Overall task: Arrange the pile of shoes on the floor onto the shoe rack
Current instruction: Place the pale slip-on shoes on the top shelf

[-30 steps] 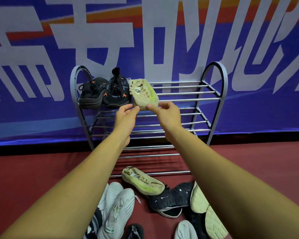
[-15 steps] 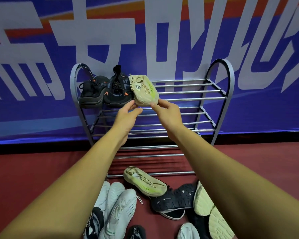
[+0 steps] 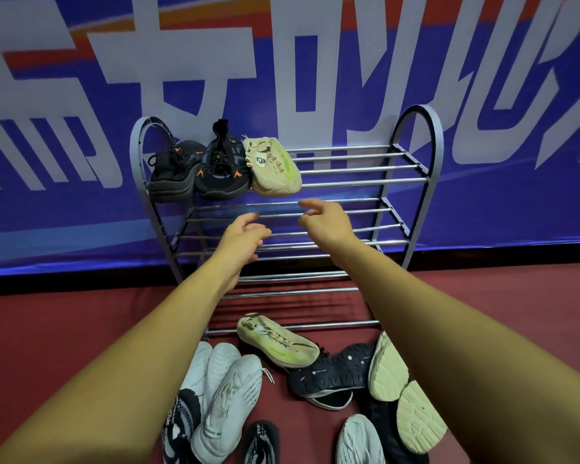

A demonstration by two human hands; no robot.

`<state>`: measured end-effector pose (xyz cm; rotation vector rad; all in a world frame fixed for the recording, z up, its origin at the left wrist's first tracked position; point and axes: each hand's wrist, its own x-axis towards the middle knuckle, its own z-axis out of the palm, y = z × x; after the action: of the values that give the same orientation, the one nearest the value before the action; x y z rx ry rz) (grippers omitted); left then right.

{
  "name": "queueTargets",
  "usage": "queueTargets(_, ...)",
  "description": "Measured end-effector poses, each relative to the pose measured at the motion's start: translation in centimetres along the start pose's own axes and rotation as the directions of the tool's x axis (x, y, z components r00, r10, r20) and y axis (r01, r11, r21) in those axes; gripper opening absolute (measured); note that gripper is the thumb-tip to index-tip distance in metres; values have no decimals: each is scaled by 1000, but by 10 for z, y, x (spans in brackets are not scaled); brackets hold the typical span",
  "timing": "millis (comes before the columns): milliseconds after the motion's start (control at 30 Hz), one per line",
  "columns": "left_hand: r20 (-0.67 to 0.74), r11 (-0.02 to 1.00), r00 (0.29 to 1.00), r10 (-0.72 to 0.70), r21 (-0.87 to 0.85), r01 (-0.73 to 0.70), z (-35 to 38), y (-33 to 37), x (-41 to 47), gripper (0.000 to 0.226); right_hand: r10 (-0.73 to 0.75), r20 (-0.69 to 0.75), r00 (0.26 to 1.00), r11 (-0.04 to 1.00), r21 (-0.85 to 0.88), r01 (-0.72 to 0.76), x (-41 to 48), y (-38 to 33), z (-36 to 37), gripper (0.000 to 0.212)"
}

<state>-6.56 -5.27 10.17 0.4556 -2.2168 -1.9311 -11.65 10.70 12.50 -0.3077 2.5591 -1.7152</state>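
Note:
A grey metal shoe rack [image 3: 419,155] stands against the blue banner wall. On its top shelf, at the left, sit two black shoes [image 3: 195,165] and a beige shoe [image 3: 273,167] beside them. My left hand [image 3: 241,237] and my right hand [image 3: 325,219] hover just below the beige shoe, both with loosely curled fingers and holding nothing. On the red floor in front of the rack lies the pile: a matching beige shoe [image 3: 277,339], white shoes [image 3: 225,393], a black slide [image 3: 329,376] and several others.
Pale soles [image 3: 402,393] of overturned shoes lie at the pile's right, partly behind my right forearm. The top shelf right of the beige shoe and the lower shelves [image 3: 315,229] carry no shoes. Red floor extends left and right of the rack.
Both hands let go of the beige shoe, which now rests on the top shelf, and have drawn back and down from it.

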Motion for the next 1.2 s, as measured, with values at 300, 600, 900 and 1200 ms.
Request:
queueTargets(300, 39, 990, 998, -41, 138, 35, -7, -23, -17, 39, 75, 81, 994, 990, -122, -65, -18, 16, -14, 44)
queueTargets(600, 89, 955, 985, -150, 271, 121, -7, -60, -27, 36, 170, 156, 973, 952, -279, -122, -32, 53, 8, 48)
queueTargets(900, 132, 859, 940, -314, 462, 222, -4, -121, -21, 27, 293, 262, 919, 874, -464, -146, -46, 123, 43, 46)
queueTargets(1200, 141, 832, 870, -472, 398, 387, 31, -213, -5, 30, 443, 269, 855, 767, -608, -207, -31, 204, 73, 38)
